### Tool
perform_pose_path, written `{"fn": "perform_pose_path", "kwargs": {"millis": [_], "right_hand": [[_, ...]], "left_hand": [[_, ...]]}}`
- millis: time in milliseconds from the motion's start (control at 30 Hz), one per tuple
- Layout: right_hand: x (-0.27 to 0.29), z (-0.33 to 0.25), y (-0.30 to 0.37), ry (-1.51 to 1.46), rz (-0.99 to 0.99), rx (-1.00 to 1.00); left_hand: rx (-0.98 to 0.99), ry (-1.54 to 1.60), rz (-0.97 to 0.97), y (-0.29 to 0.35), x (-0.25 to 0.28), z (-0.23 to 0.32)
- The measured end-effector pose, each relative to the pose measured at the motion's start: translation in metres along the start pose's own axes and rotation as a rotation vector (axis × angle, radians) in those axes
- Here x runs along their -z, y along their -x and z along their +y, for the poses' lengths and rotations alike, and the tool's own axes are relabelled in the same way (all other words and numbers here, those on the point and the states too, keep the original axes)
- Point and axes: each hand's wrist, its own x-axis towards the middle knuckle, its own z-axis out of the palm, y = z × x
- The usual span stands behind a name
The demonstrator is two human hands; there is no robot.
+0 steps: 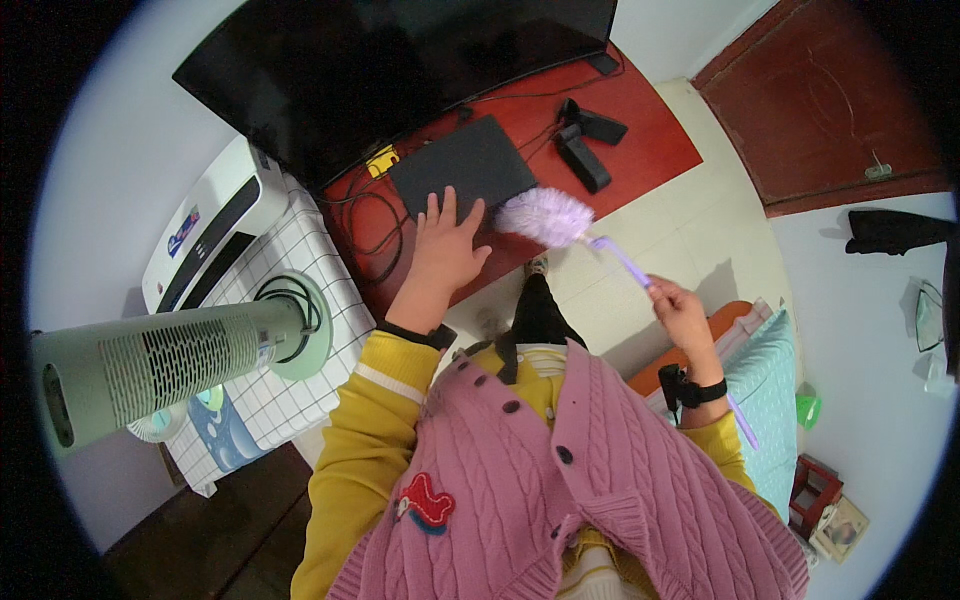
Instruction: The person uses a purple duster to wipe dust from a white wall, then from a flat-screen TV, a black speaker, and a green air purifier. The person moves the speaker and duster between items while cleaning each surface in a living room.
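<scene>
duster with a fluffy lilac head (545,217) and a slim purple handle (625,264) sits, in the head view, at the near right corner of a flat black rectangular box (465,160) on a glossy red table (650,145). the right hand (682,318) is closed around the handle, well back from the fluff; the left hand (447,245) is spread wide over the box's near edge, though whether it presses down is unclear. good handling probably means steadying the box with those spread fingers, keeping the right wrist loose and drawing the fluff lightly across in overlapping strokes. loose black cables (402,243) at left could snag the fibres, so shorten strokes there.
</scene>
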Motion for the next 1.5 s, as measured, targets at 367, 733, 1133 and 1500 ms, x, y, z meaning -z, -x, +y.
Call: {"fn": "perform_pose_path", "kwargs": {"millis": [367, 733, 1133, 1500], "right_hand": [[0.032, -0.027, 0.005, 0.278, -0.193, 0.088], [0.026, -0.085, -0.009, 0.036, 0.173, 0.403], [-0.043, -0.209, -0.036, 0.889, 0.055, 0.883], [-0.088, -0.356, -0.051, 1.426, -0.032, 1.352]], "left_hand": [[-0.032, 0.07, 0.057, 0.002, -0.004, -0.007], [0.172, 0.761, 0.415, 0.002, -0.016, -0.032], [0.748, 1.342, 0.708, 0.009, -0.078, -0.091], [0.778, 1.594, 0.655, 0.024, -0.067, -0.097]]}}
